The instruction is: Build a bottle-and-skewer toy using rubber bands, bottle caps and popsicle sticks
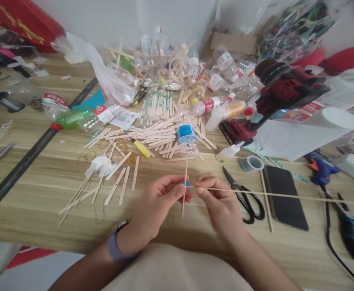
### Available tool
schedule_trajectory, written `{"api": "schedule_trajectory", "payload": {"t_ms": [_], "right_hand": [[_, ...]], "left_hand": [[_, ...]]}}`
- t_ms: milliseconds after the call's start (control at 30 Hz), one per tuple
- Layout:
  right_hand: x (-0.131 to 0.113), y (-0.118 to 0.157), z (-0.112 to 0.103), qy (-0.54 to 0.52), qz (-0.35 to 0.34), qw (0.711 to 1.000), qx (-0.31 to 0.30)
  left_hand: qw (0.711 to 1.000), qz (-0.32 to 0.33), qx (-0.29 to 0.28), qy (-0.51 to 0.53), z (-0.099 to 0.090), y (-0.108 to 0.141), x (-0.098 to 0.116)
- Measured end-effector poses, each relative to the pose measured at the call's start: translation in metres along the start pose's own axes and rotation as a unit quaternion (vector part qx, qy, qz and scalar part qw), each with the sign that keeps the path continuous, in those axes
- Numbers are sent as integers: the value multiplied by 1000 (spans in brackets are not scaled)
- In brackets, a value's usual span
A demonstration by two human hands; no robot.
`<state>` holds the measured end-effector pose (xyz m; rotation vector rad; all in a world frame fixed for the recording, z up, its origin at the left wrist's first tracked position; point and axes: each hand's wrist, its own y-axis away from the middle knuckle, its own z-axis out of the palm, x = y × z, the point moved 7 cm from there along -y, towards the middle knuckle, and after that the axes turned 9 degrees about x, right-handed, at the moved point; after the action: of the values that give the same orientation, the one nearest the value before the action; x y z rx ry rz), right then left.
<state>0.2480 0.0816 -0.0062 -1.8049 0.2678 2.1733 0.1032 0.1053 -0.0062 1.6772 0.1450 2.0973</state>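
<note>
Near the table's front edge, my left hand (157,204) is closed, pinching a wooden craft stick (183,208) seen nearly edge-on and upright in the view. A small blue piece (187,184), looking like a bottle cap, shows by the stick at my left fingertips, partly hidden by them. My right hand (221,204) is closed on a long thin wooden skewer (280,195) that stretches far to the right. The skewer's left end reaches the stick and blue piece; whether it passes through them I cannot tell. Black scissors (246,198) lie just beyond my right hand.
Loose craft sticks (152,135) and plastic bottles (187,133) crowd the middle and back. At right are a red-black power drill (286,89), a phone (284,198), a tape roll (251,163), a glue gun (319,169) and pliers (351,230). A yellow cutter (140,148) lies left of centre.
</note>
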Motion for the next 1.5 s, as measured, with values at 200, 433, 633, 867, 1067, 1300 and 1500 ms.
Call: {"api": "schedule_trajectory", "payload": {"t_ms": [200, 433, 633, 867, 1067, 1300, 1500], "right_hand": [[2, 5, 11, 69, 48, 995, -58], [-58, 36, 13, 417, -267, 866, -67], [-65, 42, 28, 557, -428, 699, -134], [-64, 44, 27, 563, -440, 685, -144], [-74, 51, 33, 561, -474, 658, -164], [-71, 45, 26, 482, -361, 782, -161], [-62, 30, 19, 377, -138, 894, -199]], "left_hand": [[999, -15, -10, -33, -2, -2, 0], [996, -22, -3, -81, -8, -3, -8], [994, -21, -24, -106, -6, 4, -9], [977, 1, -55, -206, -11, 15, -4], [970, 41, -42, -237, -10, 20, 2], [943, 139, -81, -292, 1, 27, 14], [890, 269, -118, -347, 12, 35, 36]]}}
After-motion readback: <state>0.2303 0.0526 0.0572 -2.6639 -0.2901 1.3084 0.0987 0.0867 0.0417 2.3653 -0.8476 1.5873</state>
